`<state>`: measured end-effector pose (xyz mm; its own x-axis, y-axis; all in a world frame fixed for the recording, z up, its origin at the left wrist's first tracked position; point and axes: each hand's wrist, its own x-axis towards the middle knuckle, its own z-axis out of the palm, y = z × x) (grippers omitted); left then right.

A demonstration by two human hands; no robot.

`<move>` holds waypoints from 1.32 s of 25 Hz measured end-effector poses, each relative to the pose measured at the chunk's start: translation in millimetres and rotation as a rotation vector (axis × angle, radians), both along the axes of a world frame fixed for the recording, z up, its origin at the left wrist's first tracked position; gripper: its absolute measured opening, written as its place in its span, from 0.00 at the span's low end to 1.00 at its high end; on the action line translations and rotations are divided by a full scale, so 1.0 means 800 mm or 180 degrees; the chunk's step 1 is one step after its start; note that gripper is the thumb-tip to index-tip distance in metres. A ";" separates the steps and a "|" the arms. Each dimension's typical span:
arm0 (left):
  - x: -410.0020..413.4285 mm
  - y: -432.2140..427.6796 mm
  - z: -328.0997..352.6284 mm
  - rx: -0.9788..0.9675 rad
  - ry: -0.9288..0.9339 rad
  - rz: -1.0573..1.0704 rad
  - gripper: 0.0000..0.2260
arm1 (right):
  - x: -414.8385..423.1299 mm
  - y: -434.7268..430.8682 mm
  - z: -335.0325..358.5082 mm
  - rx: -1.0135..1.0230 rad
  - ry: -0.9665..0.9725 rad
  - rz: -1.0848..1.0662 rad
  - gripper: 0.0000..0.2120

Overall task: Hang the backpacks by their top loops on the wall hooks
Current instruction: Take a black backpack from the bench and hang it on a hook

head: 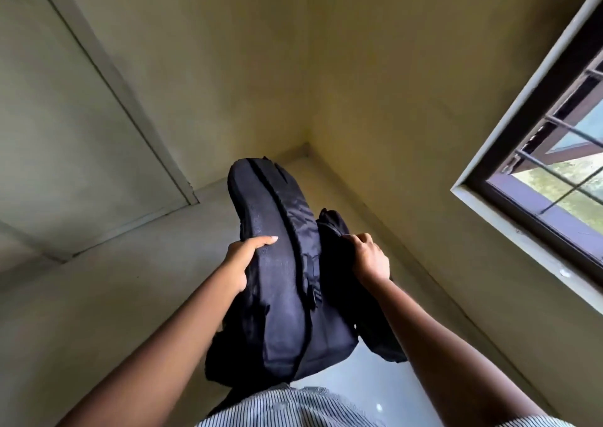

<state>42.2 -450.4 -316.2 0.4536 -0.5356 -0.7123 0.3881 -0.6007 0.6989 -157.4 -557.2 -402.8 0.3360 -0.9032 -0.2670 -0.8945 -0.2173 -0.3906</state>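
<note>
A dark navy backpack [280, 279] is held in front of my body, above the floor, lying lengthwise away from me with a zipper seam on top. My left hand [243, 260] grips its left side, thumb across the top panel. My right hand [370, 258] is closed on fabric at the bag's right side, near a zipper edge. I cannot pick out the top loop. No wall hook is in view.
A pale door [65, 116] stands on the left wall. The room corner [306, 146] lies straight ahead over a light tiled floor [114, 296]. A barred window [561, 152] is set in the right wall. My striped shirt [287, 407] fills the bottom edge.
</note>
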 end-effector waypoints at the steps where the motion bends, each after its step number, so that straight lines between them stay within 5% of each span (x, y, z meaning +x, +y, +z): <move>1: 0.014 -0.021 -0.009 0.0018 0.0025 -0.0046 0.21 | 0.012 -0.016 -0.009 0.0077 -0.0064 -0.0078 0.19; 4: 0.052 -0.073 -0.017 0.0023 -0.0021 -0.0273 0.24 | 0.058 -0.044 -0.016 0.0356 -0.0411 -0.0219 0.20; 10: 0.147 -0.147 -0.018 -0.0394 -0.0391 -0.0754 0.15 | 0.199 -0.088 0.025 0.1084 -0.2356 -0.1479 0.14; 15: 0.204 -0.161 -0.010 -0.0575 -0.1968 -0.1155 0.17 | 0.275 -0.116 0.098 0.1889 -0.3530 -0.1521 0.13; 22: 0.250 -0.157 0.015 -0.0958 -0.4352 -0.1474 0.14 | 0.364 -0.149 0.141 0.2047 -0.2893 -0.1688 0.43; 24: 0.255 -0.153 0.016 -0.1149 -0.4740 -0.1728 0.15 | 0.377 -0.159 0.139 0.1762 -0.2812 -0.1945 0.38; 26: 0.265 -0.149 0.010 -0.1168 -0.4709 -0.2044 0.18 | 0.387 -0.170 0.129 0.1393 -0.2806 -0.2053 0.23; 29: 0.284 -0.141 0.015 -0.0871 -0.3618 -0.1951 0.25 | 0.385 -0.170 0.125 0.1383 -0.2936 -0.1766 0.10; 33: 0.302 -0.152 0.039 -0.0692 -0.2520 -0.0467 0.22 | 0.382 -0.132 0.123 0.0895 -0.2550 -0.0672 0.10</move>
<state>284.0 -572.0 -284.8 0.6916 -0.7171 -0.0861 -0.3384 -0.4271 0.8385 148.0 -663.0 -304.8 0.3510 -0.9039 -0.2446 -0.3386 0.1210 -0.9331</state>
